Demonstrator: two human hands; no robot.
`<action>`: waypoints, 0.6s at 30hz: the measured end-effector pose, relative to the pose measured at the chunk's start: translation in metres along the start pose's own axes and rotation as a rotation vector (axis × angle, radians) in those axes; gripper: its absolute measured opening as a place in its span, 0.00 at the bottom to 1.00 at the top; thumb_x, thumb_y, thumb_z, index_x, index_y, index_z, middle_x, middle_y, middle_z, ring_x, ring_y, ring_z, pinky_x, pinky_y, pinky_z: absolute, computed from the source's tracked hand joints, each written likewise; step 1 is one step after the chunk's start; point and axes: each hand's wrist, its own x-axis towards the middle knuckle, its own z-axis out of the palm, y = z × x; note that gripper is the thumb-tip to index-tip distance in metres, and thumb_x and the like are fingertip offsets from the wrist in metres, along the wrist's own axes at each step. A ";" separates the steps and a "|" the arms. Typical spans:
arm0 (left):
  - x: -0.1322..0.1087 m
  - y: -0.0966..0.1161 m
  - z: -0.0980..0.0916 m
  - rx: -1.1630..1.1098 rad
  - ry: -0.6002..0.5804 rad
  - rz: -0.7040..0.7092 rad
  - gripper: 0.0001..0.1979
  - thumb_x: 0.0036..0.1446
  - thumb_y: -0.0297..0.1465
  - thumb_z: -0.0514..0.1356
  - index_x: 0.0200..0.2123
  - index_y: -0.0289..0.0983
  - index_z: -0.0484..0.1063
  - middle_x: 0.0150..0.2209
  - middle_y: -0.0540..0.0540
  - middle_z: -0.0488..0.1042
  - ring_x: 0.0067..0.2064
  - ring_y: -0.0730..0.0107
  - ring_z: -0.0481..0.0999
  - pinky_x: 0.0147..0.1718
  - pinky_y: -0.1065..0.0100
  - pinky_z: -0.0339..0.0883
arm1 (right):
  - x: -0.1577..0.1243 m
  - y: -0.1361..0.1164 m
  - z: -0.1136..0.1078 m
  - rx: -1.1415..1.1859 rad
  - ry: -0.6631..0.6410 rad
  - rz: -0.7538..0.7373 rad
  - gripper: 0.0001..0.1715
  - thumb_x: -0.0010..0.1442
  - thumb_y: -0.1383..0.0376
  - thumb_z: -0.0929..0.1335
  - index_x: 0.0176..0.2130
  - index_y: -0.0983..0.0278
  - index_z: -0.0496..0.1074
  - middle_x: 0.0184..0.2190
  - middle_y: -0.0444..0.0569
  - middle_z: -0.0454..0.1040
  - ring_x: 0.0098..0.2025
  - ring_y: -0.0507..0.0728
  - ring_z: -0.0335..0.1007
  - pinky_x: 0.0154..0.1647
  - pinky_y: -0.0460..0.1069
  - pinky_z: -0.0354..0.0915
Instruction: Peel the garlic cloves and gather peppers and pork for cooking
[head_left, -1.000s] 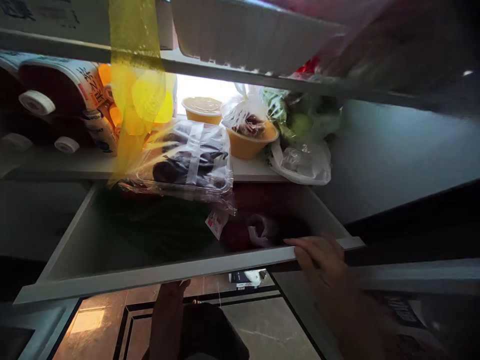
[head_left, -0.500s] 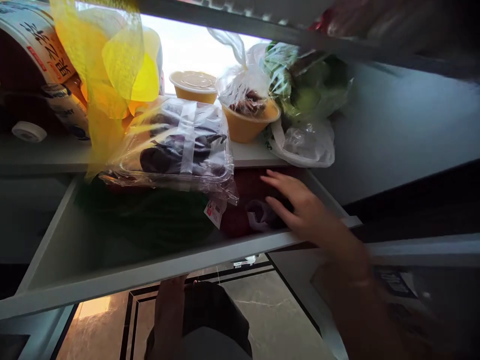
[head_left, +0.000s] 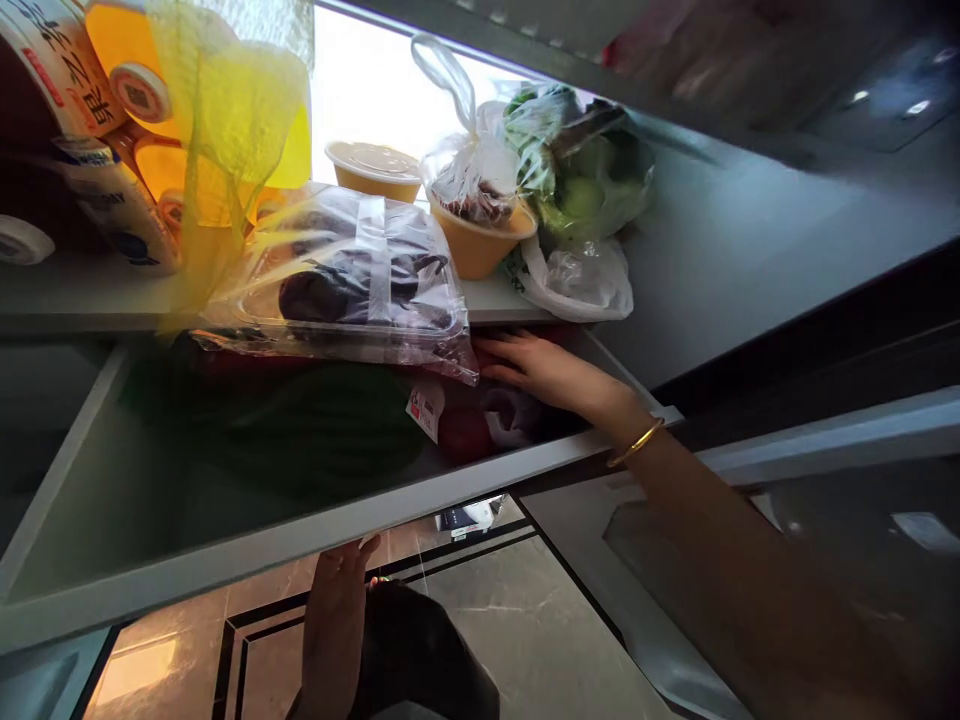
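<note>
My right hand (head_left: 536, 365), with a gold bangle at the wrist, reaches into a pulled-out fridge drawer (head_left: 360, 520). Its fingers are stretched out, the tips beside a clear plastic-wrapped tray of dark purple eggplants (head_left: 360, 275). That tray juts from the shelf over the drawer. Inside the drawer are a dark green bundle (head_left: 300, 430), a dark red round item (head_left: 463, 432) and a white price tag (head_left: 425, 408). Below the drawer's front edge shows my left hand (head_left: 341, 565), its thumb sticking out and the other fingers mostly hidden.
On the shelf above stand orange-yellow bottles (head_left: 146, 95) behind a yellow mesh bag (head_left: 217, 120), a lidded tub (head_left: 373, 170), a yellow bowl (head_left: 480, 240) with a knotted bag, and bagged green vegetables (head_left: 581, 185). The fridge wall (head_left: 720, 230) bounds the right side.
My right hand has moved left and deeper into the drawer, toward the wrapped tray. The view has shifted slightly, and more of my left hand shows under the drawer.
</note>
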 end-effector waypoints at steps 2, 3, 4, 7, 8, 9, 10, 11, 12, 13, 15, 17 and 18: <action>-0.006 0.006 0.001 0.035 -0.010 0.014 0.19 0.47 0.34 0.71 0.44 0.44 0.75 0.47 0.47 0.77 0.59 0.53 0.70 0.64 0.50 0.60 | -0.002 -0.006 0.001 -0.027 -0.016 0.026 0.28 0.67 0.60 0.63 0.65 0.60 0.63 0.66 0.53 0.63 0.67 0.66 0.56 0.68 0.64 0.57; -0.009 0.009 0.003 0.042 -0.021 0.002 0.20 0.46 0.35 0.71 0.44 0.43 0.75 0.47 0.47 0.77 0.59 0.53 0.70 0.64 0.50 0.59 | -0.003 -0.009 0.002 -0.041 -0.024 0.031 0.29 0.68 0.60 0.62 0.65 0.60 0.62 0.67 0.54 0.62 0.69 0.67 0.54 0.69 0.64 0.54; -0.012 0.012 0.004 0.055 -0.040 0.001 0.21 0.46 0.36 0.72 0.45 0.43 0.75 0.48 0.47 0.77 0.59 0.53 0.71 0.64 0.49 0.59 | -0.003 -0.012 0.003 -0.053 -0.030 0.035 0.29 0.68 0.60 0.62 0.66 0.61 0.61 0.67 0.54 0.61 0.69 0.67 0.52 0.69 0.65 0.53; -0.020 0.021 0.008 0.057 -0.132 0.025 0.22 0.47 0.39 0.71 0.46 0.43 0.75 0.50 0.45 0.76 0.57 0.53 0.72 0.63 0.48 0.60 | -0.006 -0.015 0.007 -0.075 -0.055 0.033 0.30 0.68 0.60 0.60 0.67 0.59 0.59 0.67 0.53 0.60 0.70 0.66 0.50 0.71 0.67 0.48; -0.022 0.024 0.009 0.042 -0.156 0.043 0.21 0.48 0.40 0.70 0.46 0.43 0.75 0.51 0.45 0.76 0.57 0.53 0.72 0.62 0.48 0.60 | -0.007 -0.015 0.009 -0.079 -0.065 0.028 0.30 0.69 0.60 0.60 0.67 0.59 0.58 0.67 0.53 0.61 0.70 0.66 0.50 0.71 0.67 0.46; -0.022 0.026 0.010 0.023 -0.175 0.058 0.21 0.48 0.40 0.70 0.46 0.42 0.75 0.51 0.45 0.75 0.57 0.53 0.72 0.62 0.48 0.61 | -0.008 -0.015 0.010 -0.081 -0.076 0.025 0.30 0.69 0.60 0.59 0.68 0.59 0.57 0.67 0.53 0.61 0.71 0.66 0.49 0.71 0.67 0.45; -0.022 0.028 0.011 0.005 -0.190 0.071 0.21 0.47 0.41 0.70 0.44 0.42 0.76 0.50 0.44 0.75 0.57 0.53 0.72 0.61 0.48 0.61 | -0.009 -0.015 0.011 -0.081 -0.087 0.026 0.31 0.69 0.60 0.59 0.68 0.60 0.56 0.67 0.54 0.61 0.71 0.66 0.48 0.71 0.67 0.45; -0.022 0.030 0.013 -0.010 -0.199 0.082 0.21 0.45 0.41 0.71 0.43 0.41 0.76 0.49 0.44 0.76 0.56 0.53 0.72 0.61 0.48 0.62 | -0.011 -0.014 0.012 -0.079 -0.097 0.031 0.31 0.69 0.60 0.59 0.68 0.60 0.56 0.68 0.54 0.60 0.72 0.66 0.47 0.71 0.67 0.45; -0.022 0.031 0.014 -0.023 -0.204 0.091 0.21 0.44 0.40 0.72 0.41 0.41 0.76 0.48 0.45 0.76 0.56 0.53 0.72 0.61 0.49 0.61 | -0.012 -0.013 0.013 -0.074 -0.105 0.037 0.31 0.69 0.60 0.59 0.68 0.60 0.56 0.68 0.54 0.59 0.72 0.67 0.45 0.71 0.67 0.45; -0.022 0.033 0.015 -0.035 -0.206 0.097 0.20 0.43 0.40 0.72 0.39 0.41 0.76 0.47 0.45 0.76 0.56 0.54 0.72 0.62 0.50 0.61 | -0.013 -0.012 0.014 -0.066 -0.110 0.044 0.32 0.68 0.60 0.59 0.68 0.60 0.55 0.68 0.54 0.58 0.73 0.67 0.43 0.71 0.67 0.46; -0.024 0.035 0.018 -0.053 -0.210 0.104 0.17 0.43 0.40 0.72 0.37 0.41 0.76 0.45 0.47 0.76 0.55 0.56 0.72 0.63 0.51 0.59 | -0.015 -0.008 0.015 -0.045 -0.124 0.045 0.32 0.68 0.60 0.60 0.69 0.58 0.55 0.70 0.52 0.56 0.73 0.68 0.40 0.70 0.68 0.47; -0.026 0.037 0.021 -0.059 -0.219 0.107 0.16 0.45 0.39 0.71 0.38 0.42 0.75 0.43 0.48 0.75 0.54 0.58 0.73 0.64 0.51 0.58 | -0.014 -0.005 0.016 -0.025 -0.138 0.037 0.32 0.68 0.60 0.60 0.69 0.57 0.54 0.70 0.51 0.55 0.74 0.68 0.39 0.70 0.69 0.47; -0.028 0.038 0.022 -0.059 -0.228 0.114 0.17 0.46 0.39 0.71 0.39 0.42 0.75 0.43 0.49 0.75 0.54 0.59 0.72 0.64 0.51 0.58 | -0.012 -0.003 0.016 -0.019 -0.146 0.034 0.32 0.68 0.60 0.60 0.69 0.56 0.54 0.70 0.50 0.54 0.74 0.67 0.40 0.70 0.68 0.47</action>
